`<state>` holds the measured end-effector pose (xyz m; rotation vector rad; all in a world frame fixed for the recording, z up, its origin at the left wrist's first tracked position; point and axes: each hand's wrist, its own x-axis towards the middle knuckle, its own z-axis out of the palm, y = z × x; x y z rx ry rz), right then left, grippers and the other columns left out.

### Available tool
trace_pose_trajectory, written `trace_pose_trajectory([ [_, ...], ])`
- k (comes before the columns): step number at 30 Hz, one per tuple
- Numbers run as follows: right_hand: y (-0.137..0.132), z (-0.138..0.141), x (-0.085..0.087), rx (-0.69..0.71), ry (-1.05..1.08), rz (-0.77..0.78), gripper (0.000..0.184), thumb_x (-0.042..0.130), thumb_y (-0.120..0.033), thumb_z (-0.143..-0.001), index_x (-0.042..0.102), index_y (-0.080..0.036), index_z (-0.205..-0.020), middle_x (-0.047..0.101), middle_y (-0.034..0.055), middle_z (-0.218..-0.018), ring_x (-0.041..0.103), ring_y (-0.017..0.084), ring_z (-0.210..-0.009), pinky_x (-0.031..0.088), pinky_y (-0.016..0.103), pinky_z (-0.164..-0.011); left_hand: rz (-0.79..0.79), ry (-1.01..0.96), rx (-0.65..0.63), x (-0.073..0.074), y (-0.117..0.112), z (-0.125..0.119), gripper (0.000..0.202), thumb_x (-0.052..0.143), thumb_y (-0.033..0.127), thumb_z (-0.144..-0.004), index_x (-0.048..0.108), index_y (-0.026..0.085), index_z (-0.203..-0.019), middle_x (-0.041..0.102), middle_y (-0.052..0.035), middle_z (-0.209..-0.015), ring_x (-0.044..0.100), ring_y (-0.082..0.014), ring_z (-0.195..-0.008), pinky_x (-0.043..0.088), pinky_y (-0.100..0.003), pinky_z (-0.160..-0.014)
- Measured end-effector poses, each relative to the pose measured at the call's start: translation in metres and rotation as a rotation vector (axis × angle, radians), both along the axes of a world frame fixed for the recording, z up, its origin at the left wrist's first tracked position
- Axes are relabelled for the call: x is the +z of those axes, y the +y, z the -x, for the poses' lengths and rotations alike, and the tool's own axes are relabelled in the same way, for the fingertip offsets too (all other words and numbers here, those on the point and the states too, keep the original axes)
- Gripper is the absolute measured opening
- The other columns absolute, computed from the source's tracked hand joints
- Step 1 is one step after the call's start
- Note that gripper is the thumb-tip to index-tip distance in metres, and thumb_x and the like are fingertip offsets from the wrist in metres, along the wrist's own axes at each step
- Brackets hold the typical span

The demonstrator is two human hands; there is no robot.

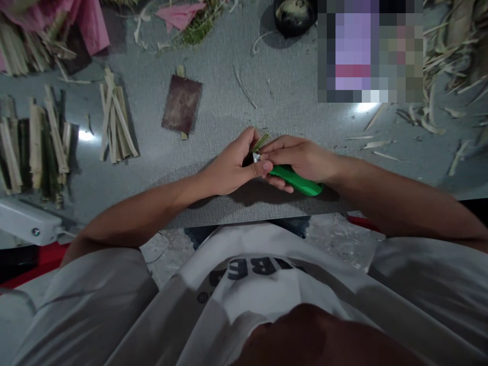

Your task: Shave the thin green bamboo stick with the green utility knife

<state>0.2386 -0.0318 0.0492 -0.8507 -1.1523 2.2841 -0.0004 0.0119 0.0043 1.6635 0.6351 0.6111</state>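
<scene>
Close to the table's front edge, my two hands meet in front of me. My right hand (305, 156) is closed around a utility knife with a green handle (299, 181); its metal front end (256, 157) points left between the hands. A short greenish strip of split stalk (261, 142) sticks up between the fingers, gripped by my left hand (238, 165). My left thumb lies across the front of the knife. The strip's lower end and most of the blade are hidden by my fingers.
Cut stalk pieces lie in a small pile (116, 122) and a larger group (36, 142) at left. A brown sandpaper-like sheet (182, 104) rests over a strip. A dark round bowl (295, 18) stands at the back; shavings (430, 119) litter the right. A white power strip (28, 221) sits front left.
</scene>
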Motion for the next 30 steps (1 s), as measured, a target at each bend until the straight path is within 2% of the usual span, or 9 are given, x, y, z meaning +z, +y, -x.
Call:
trace_pose_trajectory([
  [4,0.000,0.001,-0.004,-0.019,0.029,-0.025,0.047,0.081,-0.050,-0.128,0.074,-0.021,-0.092,0.063,-0.0010,-0.067,0.058,0.015,-0.051,0.053,0.021,-0.046,-0.014,-0.015,0.019,-0.006,-0.002,0.001,0.094,0.087,0.115,-0.089,0.047,0.031,-0.103,0.057,0.0034,-0.089,0.058,-0.0219,-0.082,0.051,-0.039,-0.078],
  [10,-0.007,0.008,0.004,-0.133,-0.011,-0.105,0.055,0.088,-0.055,-0.127,0.068,-0.022,-0.088,0.064,-0.0006,-0.067,0.058,0.014,-0.053,0.052,0.022,-0.046,-0.062,0.047,0.084,-0.009,-0.005,0.004,0.080,0.084,0.104,-0.104,0.051,0.031,-0.107,0.058,0.0031,-0.090,0.059,-0.0223,-0.081,0.049,-0.041,-0.077],
  [14,-0.010,0.010,0.005,-0.244,-0.078,-0.174,0.058,0.090,-0.061,-0.128,0.068,-0.022,-0.090,0.061,-0.0017,-0.064,0.055,0.013,-0.050,0.050,0.021,-0.046,-0.124,0.018,0.086,-0.011,-0.006,0.004,0.077,0.072,0.106,-0.111,0.050,0.032,-0.110,0.060,0.0016,-0.093,0.062,-0.0238,-0.084,0.052,-0.041,-0.079],
  [16,-0.008,0.008,0.001,-0.219,-0.051,-0.170,0.059,0.090,-0.062,-0.128,0.067,-0.023,-0.090,0.062,-0.0015,-0.065,0.055,0.013,-0.050,0.050,0.022,-0.045,-0.162,-0.005,0.065,-0.013,-0.005,0.004,0.078,0.067,0.108,-0.112,0.049,0.032,-0.112,0.058,0.0018,-0.094,0.061,-0.0229,-0.084,0.051,-0.040,-0.078],
  [20,-0.001,0.001,-0.007,-0.033,0.014,-0.082,0.053,0.089,-0.055,-0.127,0.068,-0.022,-0.091,0.063,-0.0020,-0.068,0.057,0.014,-0.051,0.052,0.022,-0.043,-0.190,0.030,0.011,-0.019,-0.004,0.006,0.082,0.065,0.111,-0.110,0.048,0.031,-0.119,0.056,0.0017,-0.100,0.058,-0.0213,-0.084,0.050,-0.038,-0.078],
  [22,0.001,0.000,-0.007,0.004,0.030,-0.060,0.051,0.085,-0.053,-0.128,0.067,-0.022,-0.091,0.061,-0.0031,-0.066,0.056,0.014,-0.049,0.052,0.021,-0.043,-0.193,0.045,0.015,-0.021,-0.004,0.007,0.082,0.063,0.111,-0.110,0.049,0.031,-0.122,0.055,0.0008,-0.103,0.060,-0.0221,-0.087,0.052,-0.039,-0.082],
  [30,-0.004,0.009,0.000,-0.198,0.018,-0.153,0.053,0.085,-0.057,-0.131,0.069,-0.021,-0.095,0.061,-0.0040,-0.064,0.054,0.012,-0.049,0.049,0.020,-0.045,-0.138,0.015,0.068,-0.017,-0.008,0.003,0.074,0.055,0.105,-0.119,0.049,0.032,-0.122,0.062,0.0000,-0.097,0.066,-0.0255,-0.091,0.055,-0.043,-0.087],
])
